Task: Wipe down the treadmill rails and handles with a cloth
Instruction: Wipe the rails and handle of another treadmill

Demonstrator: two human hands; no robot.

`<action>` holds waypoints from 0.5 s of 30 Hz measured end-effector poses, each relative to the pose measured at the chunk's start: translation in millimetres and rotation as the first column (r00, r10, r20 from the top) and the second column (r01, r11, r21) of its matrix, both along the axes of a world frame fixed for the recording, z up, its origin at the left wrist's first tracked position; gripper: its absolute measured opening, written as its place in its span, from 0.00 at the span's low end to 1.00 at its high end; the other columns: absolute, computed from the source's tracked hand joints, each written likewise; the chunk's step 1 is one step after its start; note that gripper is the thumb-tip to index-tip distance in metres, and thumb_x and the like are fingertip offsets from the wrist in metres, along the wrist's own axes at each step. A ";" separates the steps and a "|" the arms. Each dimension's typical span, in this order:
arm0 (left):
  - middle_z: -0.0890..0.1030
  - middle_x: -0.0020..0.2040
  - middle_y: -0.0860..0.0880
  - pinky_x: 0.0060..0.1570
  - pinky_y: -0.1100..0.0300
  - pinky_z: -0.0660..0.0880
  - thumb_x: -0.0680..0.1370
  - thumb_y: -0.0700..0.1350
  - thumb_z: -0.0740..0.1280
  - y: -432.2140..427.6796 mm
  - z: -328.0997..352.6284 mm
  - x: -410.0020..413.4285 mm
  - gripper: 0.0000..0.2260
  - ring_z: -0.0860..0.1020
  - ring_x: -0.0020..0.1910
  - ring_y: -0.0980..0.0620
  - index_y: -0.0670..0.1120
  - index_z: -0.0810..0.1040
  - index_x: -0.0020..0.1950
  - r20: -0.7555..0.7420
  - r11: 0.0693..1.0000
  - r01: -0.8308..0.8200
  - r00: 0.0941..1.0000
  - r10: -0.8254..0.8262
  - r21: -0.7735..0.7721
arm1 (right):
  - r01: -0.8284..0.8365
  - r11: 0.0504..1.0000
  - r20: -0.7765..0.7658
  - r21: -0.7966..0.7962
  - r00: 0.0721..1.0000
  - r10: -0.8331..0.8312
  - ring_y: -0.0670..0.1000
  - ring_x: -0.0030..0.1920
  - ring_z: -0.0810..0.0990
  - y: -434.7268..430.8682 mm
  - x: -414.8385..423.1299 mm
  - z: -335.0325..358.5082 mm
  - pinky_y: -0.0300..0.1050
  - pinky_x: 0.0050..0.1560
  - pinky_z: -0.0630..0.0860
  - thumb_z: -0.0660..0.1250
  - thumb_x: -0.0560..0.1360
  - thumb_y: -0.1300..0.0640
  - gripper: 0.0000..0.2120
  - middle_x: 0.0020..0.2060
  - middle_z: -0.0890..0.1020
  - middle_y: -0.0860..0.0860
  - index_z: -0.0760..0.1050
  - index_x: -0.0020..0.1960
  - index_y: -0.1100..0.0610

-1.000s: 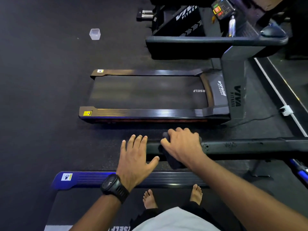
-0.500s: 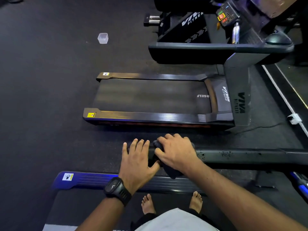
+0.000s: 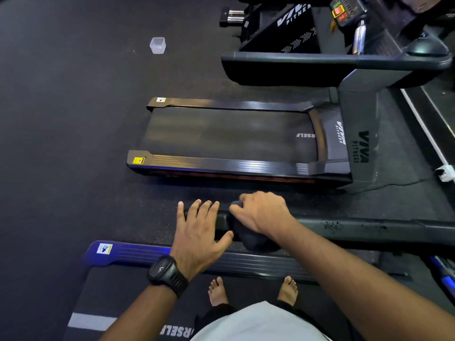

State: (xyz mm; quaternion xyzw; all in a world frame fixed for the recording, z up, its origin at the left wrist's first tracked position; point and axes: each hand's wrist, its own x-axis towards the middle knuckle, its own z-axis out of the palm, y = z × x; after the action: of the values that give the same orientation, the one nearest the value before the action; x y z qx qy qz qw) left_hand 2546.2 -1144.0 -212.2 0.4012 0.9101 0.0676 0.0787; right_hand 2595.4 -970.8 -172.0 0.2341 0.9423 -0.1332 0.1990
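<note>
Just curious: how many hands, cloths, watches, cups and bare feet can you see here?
Hands: 2 (left hand, right hand)
Cloth: 1
Watch: 1
Cup: 1
Bare feet: 2 (left foot, right foot)
Total: 7

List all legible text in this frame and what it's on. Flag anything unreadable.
"VIVA FITNESS": far treadmill's upright post.
"VIVA FITNESS": its motor cover.
"RSELF", start cut off: far belt.
"VIVA FITNES", end cut off: black panel at top.
"RSEL", cut off: near belt.
Too small to read: yellow sticker, white sticker, near rail sticker, console buttons.
</note>
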 end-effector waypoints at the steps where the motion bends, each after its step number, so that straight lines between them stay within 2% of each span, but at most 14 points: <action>1: 0.69 0.75 0.48 0.76 0.36 0.45 0.74 0.67 0.49 0.2 0.5 0.7 0.38 0.62 0.76 0.45 0.47 0.65 0.77 0.007 1.000 0.002 1.000 -0.002 -0.006 | 0.053 0.998 0.045 0.013 0.998 -0.054 0.61 0.58 0.80 3.2 -1.9 0.2 0.54 0.54 0.77 0.51 0.80 0.40 0.24 0.57 0.83 0.57 0.79 0.60 0.53; 3: 0.67 0.76 0.48 0.77 0.37 0.42 0.75 0.67 0.47 0.0 1.4 1.9 0.38 0.60 0.77 0.46 0.47 0.63 0.79 0.019 1.000 0.008 1.000 -0.008 -0.009 | 0.077 0.992 0.048 0.097 0.995 -0.082 0.61 0.57 0.79 0.1 6.2 0.6 0.54 0.48 0.74 0.51 0.81 0.40 0.24 0.56 0.82 0.56 0.78 0.60 0.54; 4: 0.67 0.77 0.48 0.77 0.37 0.41 0.75 0.66 0.47 -0.4 1.5 2.2 0.38 0.60 0.78 0.45 0.46 0.62 0.79 0.020 1.000 0.008 1.000 -0.007 -0.005 | 0.060 0.988 0.001 0.142 0.998 -0.060 0.61 0.56 0.78 -4.9 14.2 1.3 0.56 0.46 0.71 0.50 0.80 0.40 0.24 0.55 0.81 0.55 0.76 0.61 0.53; 6: 0.69 0.75 0.47 0.76 0.35 0.43 0.75 0.65 0.49 -1.2 0.5 3.2 0.37 0.62 0.77 0.44 0.45 0.65 0.78 0.009 1.000 0.008 1.000 -0.008 0.007 | -0.049 0.979 -0.129 0.200 0.989 0.076 0.58 0.57 0.77 -15.3 30.3 2.2 0.57 0.49 0.71 0.50 0.80 0.39 0.22 0.57 0.79 0.52 0.73 0.62 0.51; 8: 0.71 0.73 0.46 0.76 0.34 0.47 0.75 0.64 0.52 0.2 -2.2 4.3 0.35 0.65 0.75 0.43 0.45 0.68 0.76 -0.007 1.000 0.016 1.000 -0.016 0.016 | -0.156 0.973 -0.176 0.173 0.967 0.186 0.56 0.57 0.77 -14.5 32.0 1.6 0.55 0.52 0.74 0.50 0.80 0.38 0.22 0.58 0.79 0.50 0.72 0.64 0.48; 10: 0.72 0.73 0.46 0.75 0.33 0.48 0.75 0.64 0.53 2.4 -3.6 6.0 0.35 0.66 0.74 0.43 0.44 0.69 0.75 -0.014 1.000 0.023 1.000 -0.023 0.019 | -0.125 0.990 -0.131 0.069 0.982 0.133 0.58 0.57 0.79 -3.1 20.1 1.6 0.53 0.52 0.74 0.51 0.80 0.38 0.22 0.57 0.81 0.52 0.75 0.61 0.48; 12: 0.72 0.73 0.46 0.76 0.34 0.48 0.75 0.65 0.53 4.8 -2.8 8.2 0.35 0.66 0.75 0.43 0.44 0.68 0.76 -0.010 1.000 0.023 1.000 -0.023 0.022 | 0.012 1.000 -0.002 -0.005 1.000 -0.012 0.61 0.58 0.80 12.7 9.6 1.8 0.53 0.54 0.75 0.52 0.80 0.39 0.23 0.57 0.82 0.56 0.78 0.60 0.51; 14: 0.71 0.74 0.46 0.76 0.35 0.47 0.75 0.65 0.52 5.5 -2.5 9.3 0.36 0.65 0.75 0.43 0.44 0.67 0.77 -0.008 1.000 0.024 1.000 -0.024 0.020 | 0.089 0.996 0.039 0.027 0.995 -0.090 0.62 0.58 0.79 15.9 12.4 1.8 0.55 0.54 0.76 0.52 0.80 0.40 0.24 0.57 0.82 0.57 0.78 0.61 0.53; 15: 0.71 0.74 0.46 0.76 0.35 0.48 0.75 0.65 0.52 5.3 -2.6 9.8 0.36 0.65 0.75 0.43 0.44 0.67 0.77 -0.010 1.000 0.022 1.000 -0.022 0.020 | 0.068 0.995 0.012 0.078 0.998 -0.069 0.61 0.58 0.78 11.8 19.0 1.3 0.56 0.51 0.74 0.51 0.80 0.40 0.24 0.57 0.81 0.56 0.76 0.61 0.53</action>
State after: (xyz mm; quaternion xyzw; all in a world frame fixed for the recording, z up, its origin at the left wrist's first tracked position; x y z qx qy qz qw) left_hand 2555.9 -1138.7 -214.8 0.4124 0.9052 0.0740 0.0709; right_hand 2614.3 -959.0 -170.8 0.2746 0.9367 -0.1015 0.1919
